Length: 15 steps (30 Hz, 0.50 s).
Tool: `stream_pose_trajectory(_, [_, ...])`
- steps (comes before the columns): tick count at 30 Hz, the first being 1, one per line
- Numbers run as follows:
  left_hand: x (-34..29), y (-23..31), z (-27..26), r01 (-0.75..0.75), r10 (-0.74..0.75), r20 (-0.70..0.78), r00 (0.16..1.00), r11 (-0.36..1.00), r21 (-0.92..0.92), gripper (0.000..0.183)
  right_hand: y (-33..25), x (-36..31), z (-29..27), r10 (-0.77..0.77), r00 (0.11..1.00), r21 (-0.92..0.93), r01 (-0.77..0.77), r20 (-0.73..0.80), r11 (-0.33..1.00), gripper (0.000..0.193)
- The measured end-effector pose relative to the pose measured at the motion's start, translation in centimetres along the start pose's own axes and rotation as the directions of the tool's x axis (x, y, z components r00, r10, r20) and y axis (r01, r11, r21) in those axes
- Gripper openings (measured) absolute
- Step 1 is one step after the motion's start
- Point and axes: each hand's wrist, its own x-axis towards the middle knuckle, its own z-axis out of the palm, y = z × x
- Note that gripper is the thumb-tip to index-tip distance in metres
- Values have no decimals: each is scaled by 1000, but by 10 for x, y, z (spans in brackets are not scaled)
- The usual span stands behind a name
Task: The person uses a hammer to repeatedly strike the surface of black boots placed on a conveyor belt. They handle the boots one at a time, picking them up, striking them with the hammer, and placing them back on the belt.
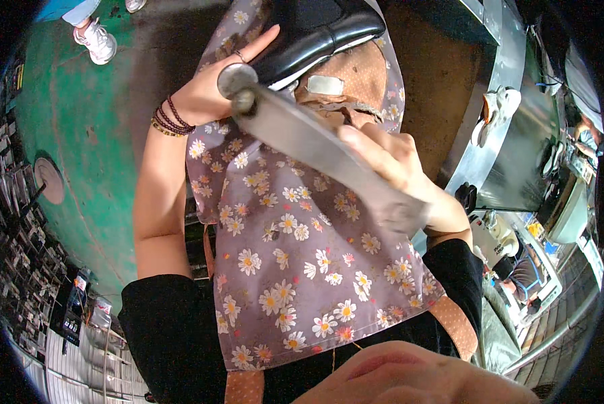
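Head view: the black shoe (pixel 308 44) is lying at 12 o'clock, over the apron (pixel 265 236). The left hand (pixel 207 93), at 11, is gripping its rear end, one finger extending. The right hand (pixel 397 160), at 2, is curling beside a blurred grey tool (pixel 315 140); whether it is gripping that, I cannot tell. Work appears to be proceeding: upper and pale sole edge are sitting together; what is remaining is not showing. The toe is pointing toward 2, the long axis running 8 to 2.
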Motion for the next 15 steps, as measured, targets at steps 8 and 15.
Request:
stream_pose_trajectory(8, [-1, 8, -4, 4, -4, 0, 1000, 989, 151, 99, 1, -3, -1, -47, 999, -21, 47, 8, 999, 75])
stream_pose_trajectory(15, [-3, 31, 2, 68, -34, -85, 996, 898, 436, 101, 34, -24, 0, 147, 980, -65, -156, -133, 986, 50])
